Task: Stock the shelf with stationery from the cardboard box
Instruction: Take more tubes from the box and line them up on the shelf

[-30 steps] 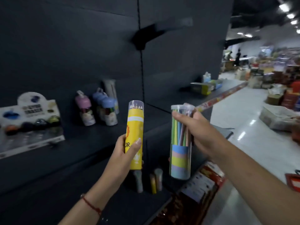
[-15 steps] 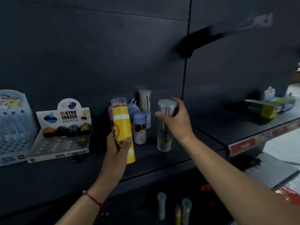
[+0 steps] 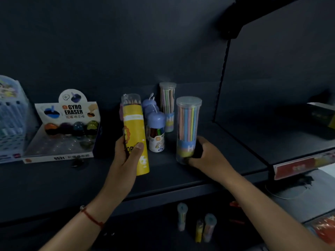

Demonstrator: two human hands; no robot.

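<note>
A tall yellow cardboard tube of coloured pencils with a clear cap (image 3: 135, 134) is gripped around its lower half by the left hand (image 3: 126, 156), thumb across the front, and is held slightly tilted above the front part of the dark shelf board (image 3: 54, 180). To its right, a clear plastic tube of pastel pencils (image 3: 187, 129) is clasped near its base by the right hand (image 3: 208, 156), fingers curled round it; the base is seen at, or just above, the shelf surface, and contact cannot be told. Between and behind the two tubes, small purple-capped containers (image 3: 156, 131) and a second clear pencil tube (image 3: 167, 105) are stood nearer the back wall. Toward the left end of the shelf, a white "GYRO ERASER" display box (image 3: 63, 129) is placed.
</note>
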